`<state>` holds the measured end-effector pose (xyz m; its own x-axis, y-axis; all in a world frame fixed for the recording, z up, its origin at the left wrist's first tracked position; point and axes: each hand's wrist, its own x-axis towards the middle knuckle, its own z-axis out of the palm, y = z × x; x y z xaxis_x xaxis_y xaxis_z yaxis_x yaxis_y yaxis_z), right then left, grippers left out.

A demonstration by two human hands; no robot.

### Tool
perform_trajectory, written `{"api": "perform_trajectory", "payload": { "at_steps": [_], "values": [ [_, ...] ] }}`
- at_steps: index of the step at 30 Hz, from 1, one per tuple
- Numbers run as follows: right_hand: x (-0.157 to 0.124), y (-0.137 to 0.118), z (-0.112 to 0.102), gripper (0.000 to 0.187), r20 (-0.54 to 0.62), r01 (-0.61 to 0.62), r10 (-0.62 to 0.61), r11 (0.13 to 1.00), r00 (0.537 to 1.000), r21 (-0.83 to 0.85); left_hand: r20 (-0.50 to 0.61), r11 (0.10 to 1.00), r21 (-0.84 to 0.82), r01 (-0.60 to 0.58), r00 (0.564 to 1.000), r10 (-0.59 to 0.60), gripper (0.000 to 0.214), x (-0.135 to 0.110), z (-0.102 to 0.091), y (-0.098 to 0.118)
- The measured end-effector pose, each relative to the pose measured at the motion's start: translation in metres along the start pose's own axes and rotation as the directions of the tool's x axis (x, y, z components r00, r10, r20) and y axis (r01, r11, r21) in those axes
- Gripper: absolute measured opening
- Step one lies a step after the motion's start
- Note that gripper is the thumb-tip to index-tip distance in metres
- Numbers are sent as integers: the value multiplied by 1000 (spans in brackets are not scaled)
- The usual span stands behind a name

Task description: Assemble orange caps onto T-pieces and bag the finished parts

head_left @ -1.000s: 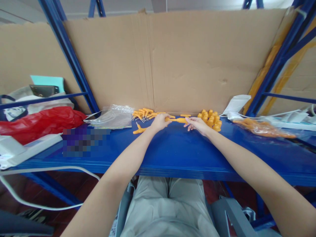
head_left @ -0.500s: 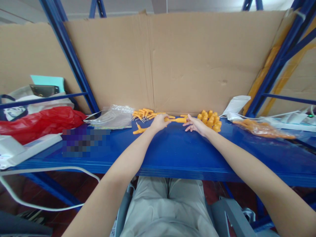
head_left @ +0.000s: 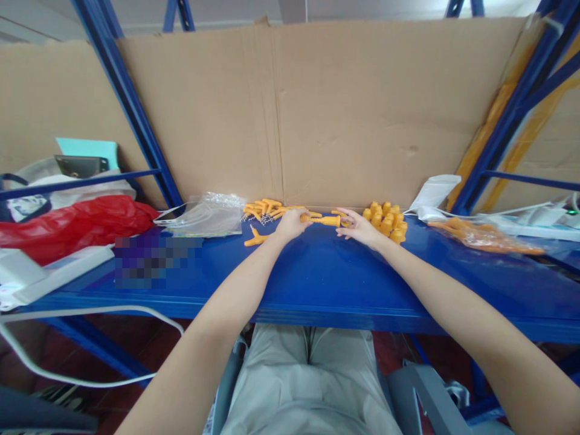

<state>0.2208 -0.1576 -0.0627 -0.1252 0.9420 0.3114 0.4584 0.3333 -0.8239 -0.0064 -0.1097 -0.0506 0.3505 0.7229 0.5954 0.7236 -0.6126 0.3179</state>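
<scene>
My left hand point(head_left: 292, 223) is closed round one end of a yellow corkscrew point(head_left: 321, 220), held level just above the blue tabletop. The right part of the corkscrew, a thicker yellow sleeve with a flared end, points at my right hand point(head_left: 357, 228). The fingers of that hand are curved and spread apart around the flared end; a bit of yellow shows between them, too small to make out. Several yellow T-handled corkscrews point(head_left: 265, 209) with metal spirals lie beyond my left hand, and one more corkscrew point(head_left: 255, 237) rests beside its wrist. Several yellow sleeves point(head_left: 385, 220) stand grouped behind my right hand.
A tall cardboard sheet point(head_left: 353, 115) closes off the back of the blue table point(head_left: 326, 278). Clear plastic bags point(head_left: 208, 214) lie at left, near a red bag point(head_left: 81, 223) and a white power strip point(head_left: 58, 278). A bag of orange-yellow parts point(head_left: 484, 237) lies at right.
My right hand has shifted slightly left and its fingers have drawn in around the flared end. My left hand keeps its hold, almost unmoved.
</scene>
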Motion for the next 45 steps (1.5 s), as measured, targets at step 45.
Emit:
{"api": "perform_trajectory", "payload": {
  "at_steps": [45],
  "values": [
    [21, -10, 32, 36, 6, 111, -285, 352, 958, -929, -31, 990, 122, -75, 996, 79, 22, 5, 8, -9]
  ]
}}
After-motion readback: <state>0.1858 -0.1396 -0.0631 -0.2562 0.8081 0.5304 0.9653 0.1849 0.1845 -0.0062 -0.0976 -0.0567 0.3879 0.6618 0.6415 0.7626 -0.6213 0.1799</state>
